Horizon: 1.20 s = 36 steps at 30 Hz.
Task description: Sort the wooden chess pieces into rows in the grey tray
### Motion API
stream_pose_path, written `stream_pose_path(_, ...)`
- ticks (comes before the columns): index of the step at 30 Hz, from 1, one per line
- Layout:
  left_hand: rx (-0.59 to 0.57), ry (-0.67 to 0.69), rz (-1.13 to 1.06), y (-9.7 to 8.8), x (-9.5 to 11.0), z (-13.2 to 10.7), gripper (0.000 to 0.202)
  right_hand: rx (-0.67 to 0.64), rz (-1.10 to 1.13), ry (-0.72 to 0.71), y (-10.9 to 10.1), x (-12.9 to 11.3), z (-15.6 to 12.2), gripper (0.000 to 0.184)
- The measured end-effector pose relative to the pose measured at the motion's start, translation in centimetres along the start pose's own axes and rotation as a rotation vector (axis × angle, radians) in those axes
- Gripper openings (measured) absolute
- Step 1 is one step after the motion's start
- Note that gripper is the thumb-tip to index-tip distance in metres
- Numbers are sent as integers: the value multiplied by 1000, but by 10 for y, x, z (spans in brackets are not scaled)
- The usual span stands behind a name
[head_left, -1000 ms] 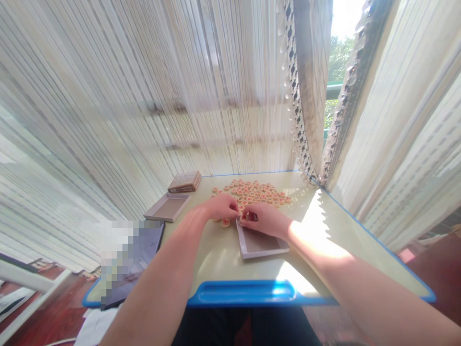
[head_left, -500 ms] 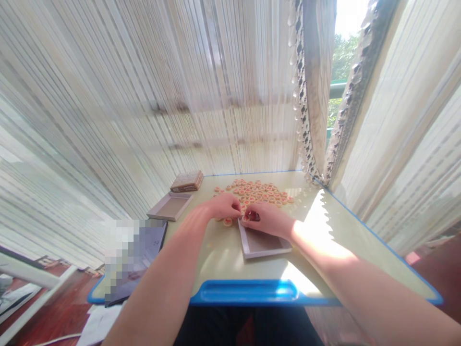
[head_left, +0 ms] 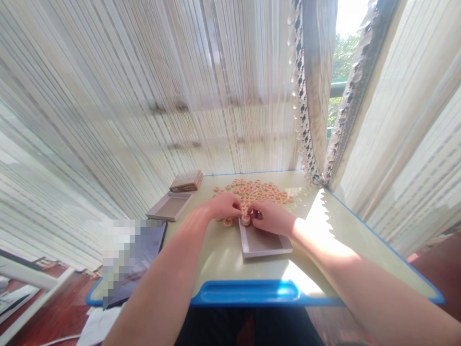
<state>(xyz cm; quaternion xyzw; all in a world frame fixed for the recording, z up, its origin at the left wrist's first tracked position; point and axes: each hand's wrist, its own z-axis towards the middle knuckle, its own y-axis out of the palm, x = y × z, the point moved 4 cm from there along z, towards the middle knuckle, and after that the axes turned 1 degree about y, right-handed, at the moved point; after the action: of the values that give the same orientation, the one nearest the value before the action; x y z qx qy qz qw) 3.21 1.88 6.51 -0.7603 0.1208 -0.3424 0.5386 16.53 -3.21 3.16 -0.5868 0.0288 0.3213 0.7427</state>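
Round wooden game pieces with red marks lie spread over the far middle of the table. A shallow grey box tray lies in front of them. My right hand pinches one round piece at the tray's far left corner. My left hand rests just left of it, fingers curled with the tips down beside that piece. What its fingers hold is hidden. One more loose piece lies below my left hand.
The table is pale with a blue rim and a blue front handle. A second grey tray and a brown box lie at the far left. A blurred dark flat object covers the near left corner. String curtains hang close around the table.
My right hand has shifted slightly forward, and the round piece now shows clearly at the tray's corner between my two hands. My left hand has barely moved.
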Motion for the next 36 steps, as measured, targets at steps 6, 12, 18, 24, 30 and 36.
stream_pose_path(6,6,-2,-6,2,-3,1,14,-29,-10,-35,0,-2,-1,16)
stream_pose_path(12,4,12,-11,3,-4,3,16,-33,11,-63,0,-1,-1,11)
stream_pose_path(18,6,10,-12,3,-6,5,17,-27,24,-66,0,1,0,11)
stream_pose_path(24,3,7,12,1,-4,3,15,-16,17,-36,-1,1,1,13)
stream_pose_path(30,16,-9,15,2,-6,3,17,-18,14,-39,0,2,2,13)
stream_pose_path(36,-12,-4,-6,1,-5,2,18,-25,10,-33,0,4,2,17)
